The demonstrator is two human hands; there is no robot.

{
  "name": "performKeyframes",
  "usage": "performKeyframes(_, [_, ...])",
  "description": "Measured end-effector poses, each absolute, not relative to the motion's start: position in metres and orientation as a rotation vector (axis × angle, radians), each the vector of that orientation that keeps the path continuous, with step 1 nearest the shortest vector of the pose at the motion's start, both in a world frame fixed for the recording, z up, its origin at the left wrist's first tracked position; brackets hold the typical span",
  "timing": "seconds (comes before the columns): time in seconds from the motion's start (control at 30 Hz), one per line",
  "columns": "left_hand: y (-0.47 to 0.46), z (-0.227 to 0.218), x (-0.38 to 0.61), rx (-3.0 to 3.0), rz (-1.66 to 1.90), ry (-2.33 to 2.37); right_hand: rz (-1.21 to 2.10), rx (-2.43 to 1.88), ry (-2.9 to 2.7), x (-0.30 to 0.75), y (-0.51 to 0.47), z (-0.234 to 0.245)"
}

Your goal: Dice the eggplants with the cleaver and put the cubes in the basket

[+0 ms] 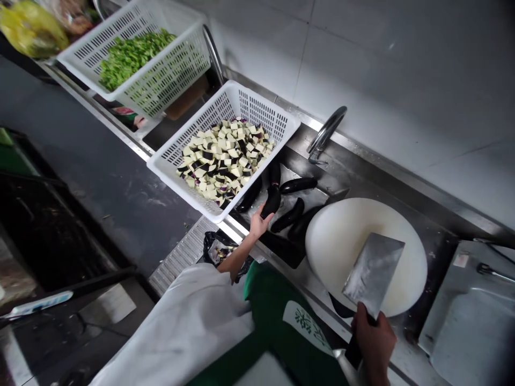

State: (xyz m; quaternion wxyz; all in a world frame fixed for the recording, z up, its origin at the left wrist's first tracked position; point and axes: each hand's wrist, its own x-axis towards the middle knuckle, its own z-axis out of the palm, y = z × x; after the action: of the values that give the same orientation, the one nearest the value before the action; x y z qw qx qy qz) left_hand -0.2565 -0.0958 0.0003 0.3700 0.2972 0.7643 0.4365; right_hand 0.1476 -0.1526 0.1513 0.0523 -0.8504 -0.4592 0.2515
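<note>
My left hand (260, 222) is closed around the lower end of a dark eggplant (272, 199) over the sink (333, 187). Several more whole eggplants (298, 185) lie in the sink around it. In my right hand (374, 338) is a cleaver (374, 271), gripped by its dark handle. Its broad blade is over the round white cutting board (322, 241), and I cannot tell whether it touches. Left of the sink's eggplants, a white plastic basket (189, 195) holds a heap of cubed eggplant (225, 155).
A second white basket (164, 80) with chopped greens (132, 56) stands farther left. A curved faucet (328, 131) rises behind the sink. Below the counter edge is a black-lined bin (210, 241) with scraps. A grey metal appliance (466, 311) stands at the right.
</note>
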Motion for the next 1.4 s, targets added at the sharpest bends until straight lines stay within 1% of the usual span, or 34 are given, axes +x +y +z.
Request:
performKeyframes(0.13, [-0.102, 0.047, -0.237, 0.944, 1.412, 2.010, 0.760, -2.522, -1.385, 0.165, -0.165, 0.144])
performKeyframes(0.27, [-0.099, 0.098, -0.211, 1.167, 1.526, 2.008, 0.779, -2.488, -1.345, 0.189, -0.176, 0.134])
performKeyframes(0.37, [-0.097, 0.133, -0.178, 1.492, 1.621, 1.878, 0.726, -2.463, -1.348, 0.208, -0.183, 0.127])
performKeyframes(0.43, [-0.093, 0.146, -0.146, 1.753, 1.619, 1.721, 0.671, -2.458, -1.379, 0.220, -0.187, 0.123])
performKeyframes(0.53, [-0.083, 0.143, -0.080, 2.048, 1.420, 1.569, 0.587, -2.497, -1.511, 0.237, -0.188, 0.121])
performKeyframes(0.6, [-0.073, 0.127, -0.033, 2.189, 1.183, 1.530, 0.512, -2.540, -1.640, 0.247, -0.187, 0.121])
performKeyframes(0.67, [-0.064, 0.107, 0.007, 2.344, 0.872, 1.414, 0.471, -2.573, -1.761, 0.255, -0.186, 0.120])
performKeyframes(0.77, [-0.046, 0.086, 0.029, 2.589, 0.421, 0.992, 0.510, -2.608, -1.868, 0.262, -0.186, 0.116])
performKeyframes(0.83, [-0.030, 0.085, 0.021, 2.663, 0.267, 0.800, 0.573, -2.614, -1.881, 0.263, -0.187, 0.112])
performKeyframes(0.93, [-0.007, 0.094, 0.004, 2.702, 0.202, 0.798, 0.667, -2.596, -1.849, 0.261, -0.188, 0.109])
performKeyframes(1.03, [0.001, 0.094, 0.015, 2.760, 0.154, 0.809, 0.749, -2.580, -1.818, 0.258, -0.184, 0.110])
performKeyframes(1.2, [-0.009, 0.081, 0.056, 2.704, 0.224, 1.228, 0.868, -2.581, -1.761, 0.253, -0.177, 0.112])
performKeyframes(1.23, [-0.007, 0.083, 0.058, 2.701, 0.212, 1.227, 0.882, -2.582, -1.747, 0.253, -0.176, 0.111])
performKeyframes(1.37, [0.008, 0.097, 0.041, 2.808, 0.058, 0.858, 0.875, -2.571, -1.743, 0.254, -0.176, 0.109])
performKeyframes(1.4, [0.010, 0.097, 0.036, 2.831, 0.039, 0.828, 0.861, -2.572, -1.746, 0.254, -0.177, 0.110])
